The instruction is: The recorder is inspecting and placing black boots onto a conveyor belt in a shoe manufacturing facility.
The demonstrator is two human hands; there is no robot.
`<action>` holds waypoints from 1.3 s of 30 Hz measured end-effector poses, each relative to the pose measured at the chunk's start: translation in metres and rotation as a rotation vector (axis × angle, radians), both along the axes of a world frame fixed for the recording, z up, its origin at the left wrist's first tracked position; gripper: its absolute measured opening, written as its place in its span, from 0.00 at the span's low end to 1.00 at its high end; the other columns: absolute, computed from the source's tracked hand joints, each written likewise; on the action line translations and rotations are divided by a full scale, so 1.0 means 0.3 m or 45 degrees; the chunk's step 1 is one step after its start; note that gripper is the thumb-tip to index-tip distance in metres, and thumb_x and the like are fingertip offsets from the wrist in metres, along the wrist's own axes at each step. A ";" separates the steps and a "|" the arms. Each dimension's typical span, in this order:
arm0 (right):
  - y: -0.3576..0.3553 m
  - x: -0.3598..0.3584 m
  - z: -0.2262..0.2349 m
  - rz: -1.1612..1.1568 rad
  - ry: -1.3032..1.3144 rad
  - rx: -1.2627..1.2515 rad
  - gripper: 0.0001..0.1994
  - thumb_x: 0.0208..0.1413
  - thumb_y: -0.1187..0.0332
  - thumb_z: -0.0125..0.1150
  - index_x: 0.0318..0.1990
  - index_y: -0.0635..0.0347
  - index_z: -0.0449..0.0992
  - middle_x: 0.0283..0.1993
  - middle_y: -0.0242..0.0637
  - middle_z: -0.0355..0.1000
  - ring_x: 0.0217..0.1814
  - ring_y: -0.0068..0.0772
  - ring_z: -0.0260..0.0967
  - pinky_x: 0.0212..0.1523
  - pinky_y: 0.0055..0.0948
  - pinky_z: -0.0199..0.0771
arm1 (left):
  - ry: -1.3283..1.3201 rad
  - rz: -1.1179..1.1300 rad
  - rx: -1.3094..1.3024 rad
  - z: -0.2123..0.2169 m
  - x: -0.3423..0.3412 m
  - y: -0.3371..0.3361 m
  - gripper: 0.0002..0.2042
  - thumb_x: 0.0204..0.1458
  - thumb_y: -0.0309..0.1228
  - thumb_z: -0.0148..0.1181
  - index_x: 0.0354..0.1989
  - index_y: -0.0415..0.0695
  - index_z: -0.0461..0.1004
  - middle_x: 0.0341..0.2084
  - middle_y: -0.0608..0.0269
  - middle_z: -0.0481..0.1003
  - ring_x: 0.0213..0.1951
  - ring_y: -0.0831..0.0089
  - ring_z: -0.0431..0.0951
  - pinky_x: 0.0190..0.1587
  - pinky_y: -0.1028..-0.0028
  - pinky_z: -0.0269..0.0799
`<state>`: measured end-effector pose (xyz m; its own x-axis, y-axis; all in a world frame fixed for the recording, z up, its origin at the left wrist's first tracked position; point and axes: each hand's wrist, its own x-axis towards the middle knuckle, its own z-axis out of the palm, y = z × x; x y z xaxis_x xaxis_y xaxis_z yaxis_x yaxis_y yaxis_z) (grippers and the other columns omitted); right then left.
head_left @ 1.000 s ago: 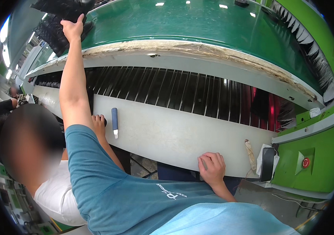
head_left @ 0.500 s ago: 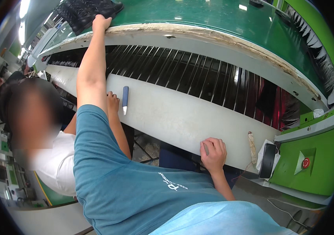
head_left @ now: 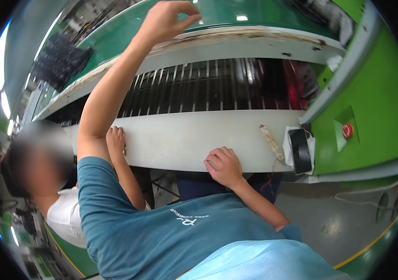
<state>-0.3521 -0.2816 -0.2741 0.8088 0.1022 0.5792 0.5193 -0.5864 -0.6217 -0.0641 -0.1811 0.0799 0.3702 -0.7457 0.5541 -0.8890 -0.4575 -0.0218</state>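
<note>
My left hand is raised over the worn edge of the green belt, its thumb and fingers apart with nothing between them. Well to its left, a pair of black boots lies at the belt's edge, out of my reach of grip. My right hand rests at the near edge of the pale work shelf, fingers curled in. A small greyish bit shows between its thumb and fingers, too small to name. A co-worker's hand lies on the shelf to the left, a small tip showing beside it.
Between shelf and green belt runs a row of metal rollers. On the shelf's right lie a wrapped, tapered stick and a black phone-like slab. A green machine frame with a red button stands at right; a co-worker sits left.
My left hand has come off the black boots and moved right. The blue-handled knife no longer shows on the shelf; the co-worker's hand is near its former place. The view has turned.
</note>
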 end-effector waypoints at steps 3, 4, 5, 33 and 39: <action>-0.010 -0.008 -0.020 -0.015 -0.035 0.013 0.05 0.56 0.69 0.74 0.34 0.54 0.81 0.41 0.31 0.76 0.47 0.39 0.74 0.49 0.40 0.73 | -0.059 -0.188 0.072 -0.016 -0.083 -0.327 0.11 0.59 0.37 0.72 0.41 0.42 0.88 0.37 0.50 0.88 0.42 0.47 0.88 0.47 0.56 0.82; -0.012 -0.010 -0.028 0.024 -0.028 0.020 0.05 0.56 0.69 0.73 0.34 0.54 0.81 0.41 0.31 0.76 0.47 0.38 0.74 0.49 0.40 0.73 | -0.043 -0.196 0.094 -0.025 -0.090 -0.433 0.12 0.60 0.39 0.71 0.42 0.43 0.88 0.37 0.50 0.88 0.42 0.47 0.88 0.47 0.54 0.82; -0.013 -0.012 -0.034 0.022 -0.041 0.015 0.05 0.57 0.68 0.73 0.34 0.54 0.81 0.41 0.31 0.76 0.47 0.38 0.74 0.49 0.40 0.73 | -0.026 -0.200 0.116 -0.035 -0.090 -0.532 0.14 0.60 0.41 0.70 0.43 0.44 0.88 0.38 0.50 0.88 0.42 0.46 0.88 0.46 0.53 0.82; -0.926 0.835 -0.175 -0.694 0.809 -0.955 0.52 0.56 0.57 0.74 0.86 0.33 0.49 0.88 0.57 0.48 0.81 0.69 0.61 0.73 0.59 0.75 | 0.373 -0.147 -1.305 -0.271 0.003 -0.105 0.15 0.66 0.35 0.66 0.53 0.38 0.77 0.43 0.54 0.84 0.46 0.67 0.86 0.52 0.67 0.82; -0.951 0.869 -0.156 -0.634 0.399 -1.074 0.26 0.71 0.56 0.56 0.74 0.42 0.72 0.55 0.56 0.82 0.49 0.62 0.84 0.48 0.60 0.84 | 1.208 -0.069 -1.356 -0.780 -0.269 0.262 0.13 0.59 0.27 0.77 0.50 0.43 0.80 0.42 0.67 0.83 0.43 0.80 0.83 0.47 0.75 0.80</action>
<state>-0.0915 -0.5668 -0.3210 0.9732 -0.0107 0.2298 -0.0173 -0.9995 0.0267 -0.1447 -0.1026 -0.1542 0.8964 -0.1631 0.4122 -0.3888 0.1574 0.9078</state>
